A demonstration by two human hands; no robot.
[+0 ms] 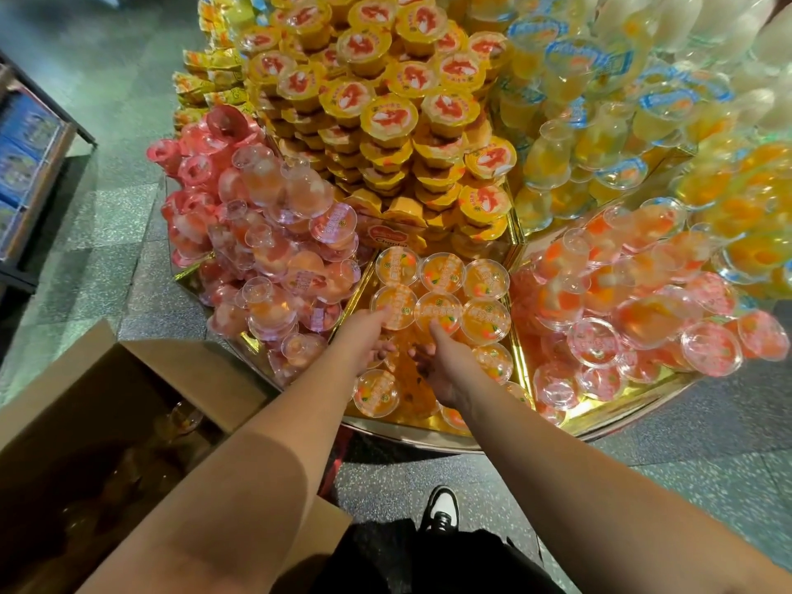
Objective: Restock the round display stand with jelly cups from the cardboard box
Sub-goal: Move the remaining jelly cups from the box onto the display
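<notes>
1. The cardboard box sits nearest, open at lower left, with a few cups dim inside.
2. Orange jelly cups fill the back of the stand's gold wedge, lids up, axes upright; the front is sparse, so restocking looks partway.
3. The left hand and right hand each touch a cup; whether either grip is clenched, I cannot tell.

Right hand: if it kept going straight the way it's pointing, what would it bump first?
Probably the orange jelly cup just beyond the right hand; its fingers already seem to touch the lid, though depth is unclear.

Jelly cups crowding display stand
</notes>
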